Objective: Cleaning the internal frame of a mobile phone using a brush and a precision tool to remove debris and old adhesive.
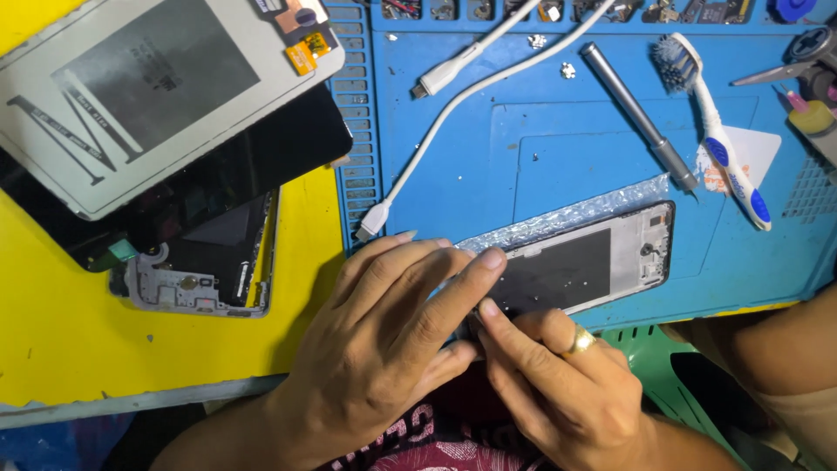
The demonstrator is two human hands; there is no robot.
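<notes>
The phone frame (580, 266) lies flat on the blue mat (453, 131), at the mat's near edge. Its long axis runs left to right, tilted slightly so the right end sits farther from the person. That right end, with its small camera cut-outs, points toward the toothbrush (717, 139). The frame is a thin rectangle with rounded corners, a pale metal inner plate and a dark matte patch in the middle. A strip of crinkled silvery foil (567, 214) runs along its far edge.

The left hand (384, 336) covers the frame's left end, fingers pressed together and laid flat, the forefinger tip on the frame's top edge. The right hand (558, 384), wearing a gold ring, pinches at the frame's near edge with thumb and forefinger; what lies between the tips cannot be made out.

Beyond the frame on the mat lie a slim grey metal screwdriver (636, 113), the white and blue toothbrush, and a white cable (453, 105) with a smooth rubbery sheath. Left of the mat, flat screens (166, 96) are stacked on a yellow table (61, 331).
</notes>
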